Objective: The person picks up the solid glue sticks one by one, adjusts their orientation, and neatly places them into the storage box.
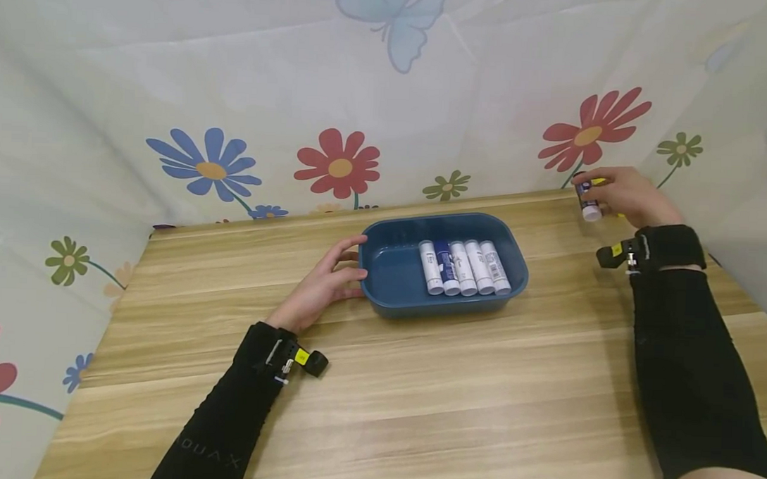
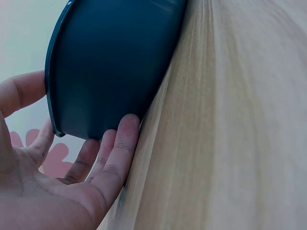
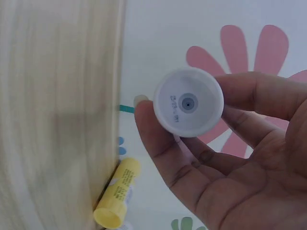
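A blue plastic tub (image 1: 441,312) stands on the wooden table, with several glue sticks (image 1: 463,268) lying side by side in its right half. Most are white; one is dark blue with a white end. My left hand (image 1: 318,286) rests its fairly straight fingers on the tub's left end. In the left wrist view the fingertips lie on the outer wall (image 2: 112,62), low by the table and up at the rim. At the back right, my right hand (image 1: 632,195) pinches a purple-and-white glue stick (image 1: 589,199) between thumb and fingers. Its white base (image 3: 189,102) faces the right wrist camera.
A yellow tube (image 3: 117,194) lies at the table's back edge, mostly hidden behind my right hand in the head view. A white curtain (image 1: 268,87) with printed flowers hangs along the back and sides of the wooden tabletop (image 1: 454,404).
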`<state>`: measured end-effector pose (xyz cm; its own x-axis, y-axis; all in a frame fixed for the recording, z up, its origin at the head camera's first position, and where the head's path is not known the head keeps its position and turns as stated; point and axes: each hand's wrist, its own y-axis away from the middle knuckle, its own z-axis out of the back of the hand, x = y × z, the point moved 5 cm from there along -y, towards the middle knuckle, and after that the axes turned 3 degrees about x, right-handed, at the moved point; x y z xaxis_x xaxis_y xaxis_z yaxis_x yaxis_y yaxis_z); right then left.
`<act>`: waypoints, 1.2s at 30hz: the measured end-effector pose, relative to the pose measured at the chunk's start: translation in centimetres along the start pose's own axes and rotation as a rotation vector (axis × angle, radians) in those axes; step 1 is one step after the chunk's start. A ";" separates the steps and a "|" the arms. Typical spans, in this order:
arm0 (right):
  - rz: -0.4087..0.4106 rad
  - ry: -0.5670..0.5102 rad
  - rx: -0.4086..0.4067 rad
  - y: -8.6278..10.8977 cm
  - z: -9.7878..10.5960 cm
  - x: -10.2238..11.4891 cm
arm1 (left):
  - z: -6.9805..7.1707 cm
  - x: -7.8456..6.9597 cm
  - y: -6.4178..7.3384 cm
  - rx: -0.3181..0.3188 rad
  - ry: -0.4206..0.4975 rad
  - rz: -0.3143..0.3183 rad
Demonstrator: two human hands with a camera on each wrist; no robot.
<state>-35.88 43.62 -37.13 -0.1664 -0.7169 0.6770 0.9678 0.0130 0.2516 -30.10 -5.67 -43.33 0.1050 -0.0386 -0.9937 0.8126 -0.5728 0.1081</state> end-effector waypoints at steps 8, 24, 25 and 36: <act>0.036 -0.018 -0.014 0.5 0.2 1.3 | -0.1 -0.1 0.1 -0.002 0.001 0.001; 0.096 0.008 -0.065 1.7 0.7 4.0 | 0.0 0.0 -0.1 0.001 0.004 -0.010; 0.103 0.008 -0.065 1.8 0.7 4.2 | 0.0 -0.1 -0.1 0.000 0.005 -0.012; 0.167 -0.014 -0.064 2.5 0.6 5.8 | 0.0 -0.1 -0.1 0.006 0.006 -0.017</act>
<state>-34.55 39.90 -32.13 -0.0044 -0.6990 0.7151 0.9921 0.0867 0.0909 -30.17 -5.61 -43.19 0.0941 -0.0240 -0.9953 0.8107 -0.5784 0.0906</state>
